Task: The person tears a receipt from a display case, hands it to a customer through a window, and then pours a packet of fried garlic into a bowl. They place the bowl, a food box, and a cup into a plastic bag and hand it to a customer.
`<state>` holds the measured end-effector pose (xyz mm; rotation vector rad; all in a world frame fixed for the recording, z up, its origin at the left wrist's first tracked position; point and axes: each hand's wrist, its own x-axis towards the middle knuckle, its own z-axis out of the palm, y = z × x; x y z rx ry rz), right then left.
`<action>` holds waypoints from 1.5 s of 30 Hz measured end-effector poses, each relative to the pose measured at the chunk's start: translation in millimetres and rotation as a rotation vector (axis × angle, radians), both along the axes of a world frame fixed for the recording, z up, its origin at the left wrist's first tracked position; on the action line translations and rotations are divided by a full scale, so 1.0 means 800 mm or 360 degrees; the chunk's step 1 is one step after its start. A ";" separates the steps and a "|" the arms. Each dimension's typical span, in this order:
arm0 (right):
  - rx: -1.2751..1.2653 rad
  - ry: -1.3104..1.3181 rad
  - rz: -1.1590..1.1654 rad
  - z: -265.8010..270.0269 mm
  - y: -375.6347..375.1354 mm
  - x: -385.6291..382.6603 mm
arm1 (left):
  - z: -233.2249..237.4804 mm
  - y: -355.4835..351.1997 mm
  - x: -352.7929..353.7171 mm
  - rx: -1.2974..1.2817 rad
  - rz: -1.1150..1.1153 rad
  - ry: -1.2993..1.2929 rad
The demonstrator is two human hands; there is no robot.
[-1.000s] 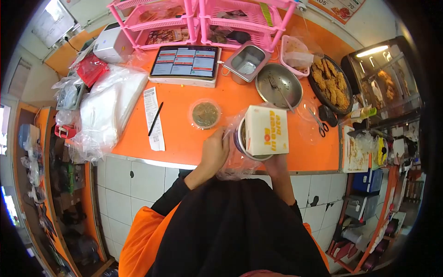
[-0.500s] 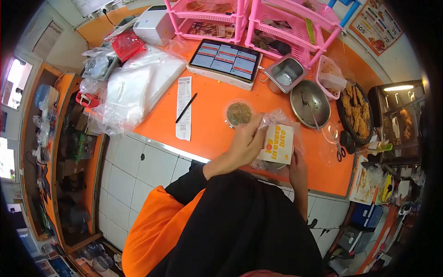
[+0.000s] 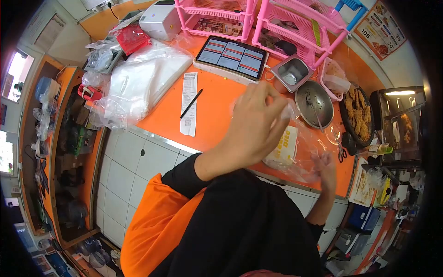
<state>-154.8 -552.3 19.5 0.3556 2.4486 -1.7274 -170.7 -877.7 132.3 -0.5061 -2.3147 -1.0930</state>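
My left hand [image 3: 254,124] is raised over the orange counter, its fingers pinched on the edge of a clear plastic bag [image 3: 308,144]. To the right, my right hand [image 3: 325,171] is at the bag's other side, blurred, so its grip does not show clearly. Between the hands, inside the clear plastic, a white box with yellow lettering [image 3: 282,148] is partly covered by my left hand. A long receipt [image 3: 188,125] lies left of my left hand with a black pen [image 3: 191,103] across it.
Behind are a tablet [image 3: 233,56] and pink racks [image 3: 295,34]. Toward the right are a metal bowl [image 3: 318,99] with a fork, a black tray of fried food [image 3: 357,115] and scissors [image 3: 342,153]. Clear plastic bags [image 3: 131,87] are piled at the left.
My left hand has risen and now hides the round container. My right hand has moved right, away from the box, and the bag is spread wider. The view has shifted slightly.
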 end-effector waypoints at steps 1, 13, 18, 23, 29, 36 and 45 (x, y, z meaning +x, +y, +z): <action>0.0092 0.0098 0.0021 0.029 -0.001 0.000 | 0.002 -0.001 -0.008 0.0420 -0.0327 -0.0265; 0.1633 0.0807 0.0299 0.264 -0.056 -0.008 | 0.053 0.030 -0.051 0.1234 -0.1270 -0.1210; 0.1372 0.0918 0.1391 0.205 -0.099 -0.035 | 0.057 0.047 -0.050 0.1296 -0.1407 -0.1346; 0.0584 0.0374 0.1746 0.082 -0.147 -0.080 | 0.049 0.056 -0.047 0.1276 -0.1476 -0.1144; 0.1230 0.0169 0.1973 0.118 -0.138 -0.061 | 0.033 0.023 -0.039 0.1239 -0.1309 -0.1183; 0.2281 0.0143 0.1694 0.195 -0.060 -0.051 | 0.022 -0.035 -0.040 0.1389 -0.1150 -0.1166; 0.0624 0.0126 0.1042 0.303 -0.066 0.022 | 0.006 -0.112 -0.063 0.0807 -0.1366 -0.0856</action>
